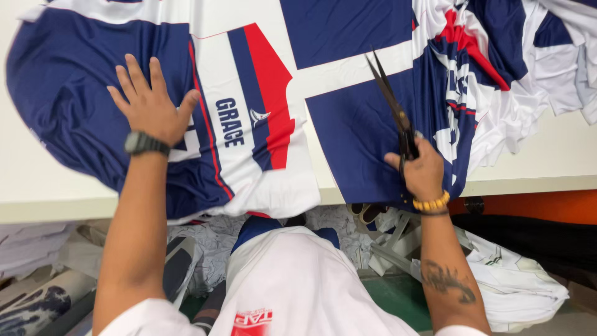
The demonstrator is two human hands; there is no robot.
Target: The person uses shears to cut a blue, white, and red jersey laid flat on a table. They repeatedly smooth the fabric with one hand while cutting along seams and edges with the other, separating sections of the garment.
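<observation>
White surface [553, 163] carried printed navy-white-red fabric [348, 130], its near edge overhanging. Left hand [149, 102] lay flat on navy panel [68, 93], fingers [134, 73] spread wide. Right hand [423, 171] fingers curled tight around scissors [392, 106] handles, blades slightly parted over fabric.

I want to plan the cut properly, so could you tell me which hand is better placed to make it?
Probably the right hand: its grip is on the scissors, blades parted over the navy fabric panel. The left hand lies flat on another printed piece, away from them.
</observation>
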